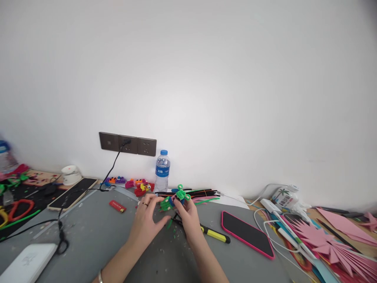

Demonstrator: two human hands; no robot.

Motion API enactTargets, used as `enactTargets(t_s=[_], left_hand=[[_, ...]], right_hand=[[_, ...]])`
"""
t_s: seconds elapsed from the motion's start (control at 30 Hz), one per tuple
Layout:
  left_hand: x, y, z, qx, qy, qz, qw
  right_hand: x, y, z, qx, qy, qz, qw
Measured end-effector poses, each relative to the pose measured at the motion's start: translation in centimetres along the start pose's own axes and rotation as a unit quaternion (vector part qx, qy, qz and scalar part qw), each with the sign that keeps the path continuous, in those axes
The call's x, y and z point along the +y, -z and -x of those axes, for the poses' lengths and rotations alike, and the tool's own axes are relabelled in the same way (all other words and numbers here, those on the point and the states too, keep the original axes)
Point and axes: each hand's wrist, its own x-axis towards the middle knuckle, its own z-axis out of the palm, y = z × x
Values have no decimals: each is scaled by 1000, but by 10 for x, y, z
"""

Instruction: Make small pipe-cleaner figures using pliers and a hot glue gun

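My left hand [146,220] and my right hand [189,217] meet over a grey mat [97,236]. Both pinch a small green pipe-cleaner figure [176,198] with a blue part, held just above the mat. The left hand wears a ring and its fingers curl onto the figure's left side. The right hand's fingers close on the figure's right side. A yellow and black utility knife [214,234] lies on the mat just right of my right wrist. Green scraps lie under the hands.
A pink-cased phone [246,234] lies at the right, a red lighter [117,206] at the left. A water bottle [162,171], pipe cleaners [200,193] and small colourful figures [138,185] line the wall. Another phone [72,193], a cable, a white power bank [28,262] and pink paper shapes [332,247] surround.
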Motion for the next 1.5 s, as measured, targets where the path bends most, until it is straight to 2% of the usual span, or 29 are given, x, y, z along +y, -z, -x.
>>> enactTargets(t_s=[0.17,0.4,1.1,1.5], left_hand=[[-1,-5,2,-4,16,-4,1000],[2,-2,-1,17,18,-4,1000],[-1,-2,-2,27,5,-2,1000],[-5,-4,-3,30,-4,-16,999]], right_hand=[[4,-3,2,-11,14,14,1000],[11,-6,5,-46,12,0,999],[7,-7,5,-70,64,13,995],[-3,-9,9,-82,74,74,991]])
